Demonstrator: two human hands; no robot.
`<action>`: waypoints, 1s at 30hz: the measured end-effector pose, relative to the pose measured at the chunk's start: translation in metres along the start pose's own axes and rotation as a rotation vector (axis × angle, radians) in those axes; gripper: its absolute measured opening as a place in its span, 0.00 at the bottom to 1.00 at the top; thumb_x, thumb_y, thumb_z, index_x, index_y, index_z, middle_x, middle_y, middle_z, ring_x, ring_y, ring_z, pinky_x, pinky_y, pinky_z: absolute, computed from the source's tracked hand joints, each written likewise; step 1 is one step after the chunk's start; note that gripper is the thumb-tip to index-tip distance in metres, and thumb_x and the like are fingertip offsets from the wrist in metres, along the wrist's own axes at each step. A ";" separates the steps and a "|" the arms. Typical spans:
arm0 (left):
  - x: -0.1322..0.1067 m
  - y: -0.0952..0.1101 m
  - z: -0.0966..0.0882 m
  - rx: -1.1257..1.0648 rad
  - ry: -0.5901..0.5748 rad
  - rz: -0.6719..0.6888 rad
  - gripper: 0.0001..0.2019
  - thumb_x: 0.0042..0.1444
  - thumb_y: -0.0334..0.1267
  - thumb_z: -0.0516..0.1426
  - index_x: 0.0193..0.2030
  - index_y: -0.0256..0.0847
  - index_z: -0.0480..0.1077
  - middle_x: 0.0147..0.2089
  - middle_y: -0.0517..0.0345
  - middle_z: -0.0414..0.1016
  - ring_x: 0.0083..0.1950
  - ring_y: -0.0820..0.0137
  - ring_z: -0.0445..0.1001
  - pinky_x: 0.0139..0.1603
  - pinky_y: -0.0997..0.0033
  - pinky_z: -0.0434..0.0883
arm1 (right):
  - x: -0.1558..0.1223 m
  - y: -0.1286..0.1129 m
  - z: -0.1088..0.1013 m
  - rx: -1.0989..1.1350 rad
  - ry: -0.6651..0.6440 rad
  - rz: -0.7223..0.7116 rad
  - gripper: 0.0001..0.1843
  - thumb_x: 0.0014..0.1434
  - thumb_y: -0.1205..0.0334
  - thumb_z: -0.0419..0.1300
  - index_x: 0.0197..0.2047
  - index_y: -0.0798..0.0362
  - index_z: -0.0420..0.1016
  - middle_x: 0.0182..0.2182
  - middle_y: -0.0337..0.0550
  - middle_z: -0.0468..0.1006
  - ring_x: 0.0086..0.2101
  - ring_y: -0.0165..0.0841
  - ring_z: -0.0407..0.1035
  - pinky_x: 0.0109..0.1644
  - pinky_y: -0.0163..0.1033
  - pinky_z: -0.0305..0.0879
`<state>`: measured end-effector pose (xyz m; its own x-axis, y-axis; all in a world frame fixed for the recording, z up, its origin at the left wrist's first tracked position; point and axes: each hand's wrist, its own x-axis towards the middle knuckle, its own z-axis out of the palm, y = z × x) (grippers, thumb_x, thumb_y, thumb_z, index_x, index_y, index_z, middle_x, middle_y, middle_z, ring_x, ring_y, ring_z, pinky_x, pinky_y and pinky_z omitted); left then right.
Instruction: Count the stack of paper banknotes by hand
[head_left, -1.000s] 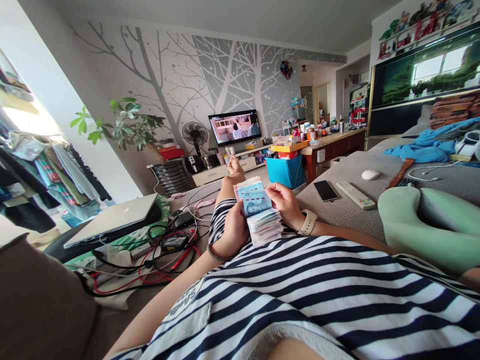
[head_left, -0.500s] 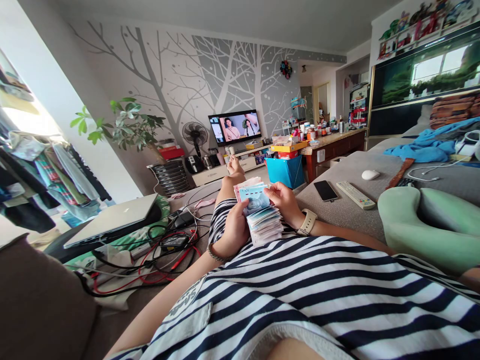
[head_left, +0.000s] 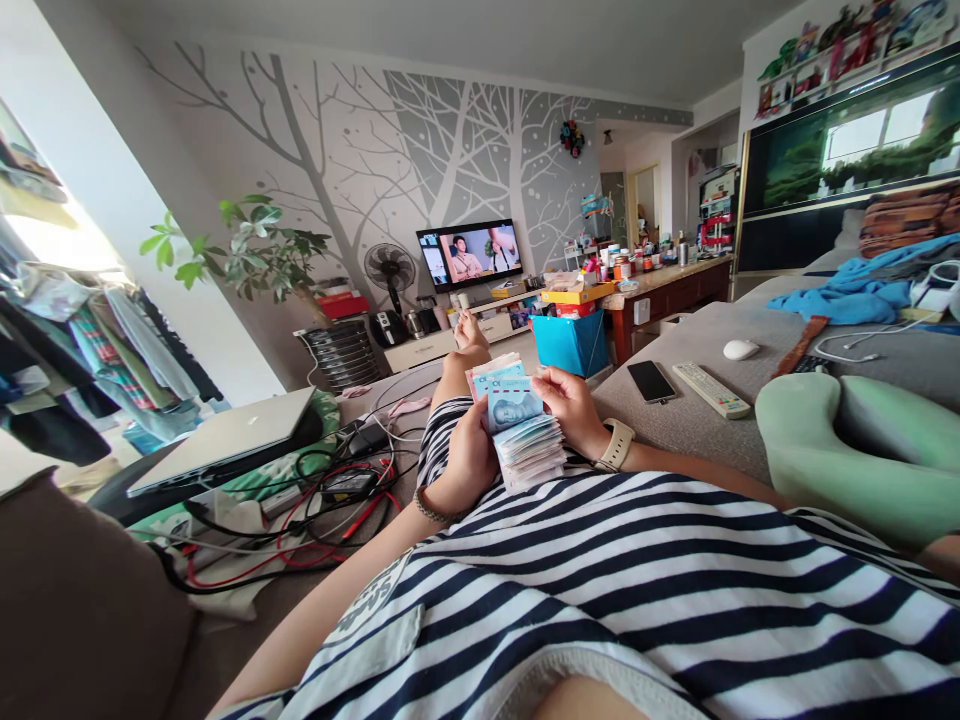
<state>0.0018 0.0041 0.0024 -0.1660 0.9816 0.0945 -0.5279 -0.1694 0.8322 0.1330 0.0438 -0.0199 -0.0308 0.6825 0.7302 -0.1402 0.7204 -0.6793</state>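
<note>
A thick wad of banknotes (head_left: 529, 458) is folded over in my left hand (head_left: 466, 450), whose fingers are closed around it with the thumb on the left edge. Blue notes face me, and a few pinkish notes stick out behind them at the top left. My right hand (head_left: 574, 408) pinches the upper right corner of a blue banknote (head_left: 514, 404) between thumb and fingers. That note stands upright above the folded part of the wad. Both hands are over my lap, on striped clothing (head_left: 600, 540). The fingers behind the wad are hidden.
On the sofa to the right lie a phone (head_left: 651, 382), a remote control (head_left: 712, 390), a white mouse (head_left: 741, 349) and a green neck pillow (head_left: 795, 430). Tangled cables (head_left: 322, 500) and a laptop (head_left: 225, 440) are at the left. A television (head_left: 480, 253) is ahead.
The blue note at the front has shifted slightly and now shows its face more fully. My right hand has moved a little, still pinching at the corner. The television picture has changed.
</note>
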 end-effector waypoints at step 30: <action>0.004 -0.002 -0.008 0.010 -0.171 -0.027 0.10 0.50 0.35 0.59 0.40 0.37 0.76 0.36 0.52 0.81 0.46 0.59 0.78 0.51 0.61 0.73 | 0.003 0.008 -0.001 -0.058 0.018 0.077 0.20 0.55 0.44 0.60 0.28 0.52 0.63 0.20 0.34 0.65 0.23 0.28 0.60 0.28 0.34 0.55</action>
<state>-0.0045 0.0076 -0.0032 -0.0080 0.9866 0.1630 -0.5216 -0.1432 0.8411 0.1330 0.0517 -0.0231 -0.0211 0.7376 0.6749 -0.0805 0.6716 -0.7366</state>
